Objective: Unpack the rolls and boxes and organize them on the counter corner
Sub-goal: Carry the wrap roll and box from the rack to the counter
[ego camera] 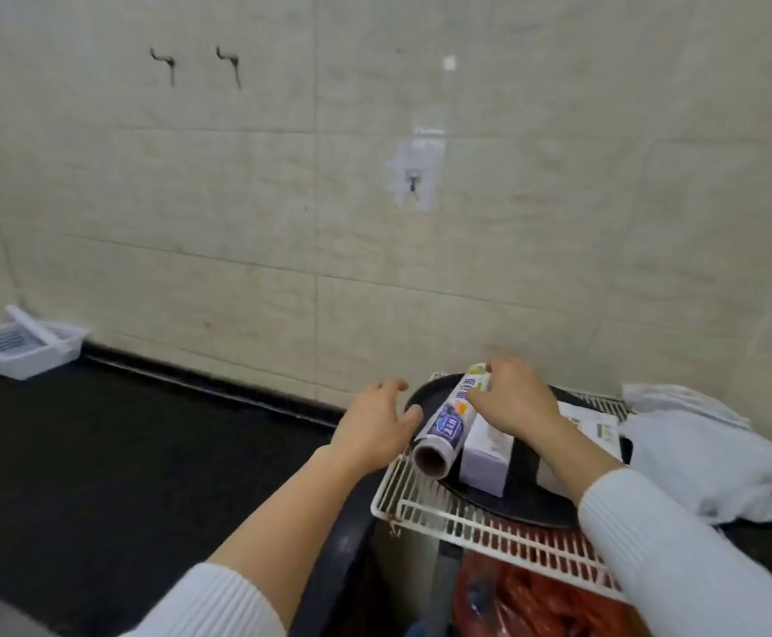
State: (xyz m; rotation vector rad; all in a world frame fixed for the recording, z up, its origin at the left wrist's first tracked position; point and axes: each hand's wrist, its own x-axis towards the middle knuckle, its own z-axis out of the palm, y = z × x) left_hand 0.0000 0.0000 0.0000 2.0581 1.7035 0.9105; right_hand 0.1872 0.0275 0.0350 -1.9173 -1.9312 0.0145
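1. While the camera is looking down past two white sleeves, a red bag point(535, 604) is showing under the white wire rack point(425, 508) nearest the viewer; what it holds is hidden.
2. The left hand point(370, 429) is hovering beside the roll point(443, 429), fingers loosely spread and curled, gripping nothing; its thumb is just beside the roll's printed wrap.
3. The right hand point(512, 402) is resting over the far end of the roll, fingers bent down onto it; whether it is actually gripping is hard to tell.
4. The roll is lying on its side on a dark round tray point(531, 512) on the rack, touching a pale box point(485, 457) beside it.
5. I am judging the roll as light, stiff around its hollow core and prone to rolling, so both ends are looking like the surest hold. The box is probably light cardboard, crushable if squeezed.
6. More packaging point(600, 427) is lying partly hidden behind the right forearm, near a white cloth point(705, 452).
7. The black desk point(122, 452) is stretching left to a white basket point(21, 349) by the tiled wall.
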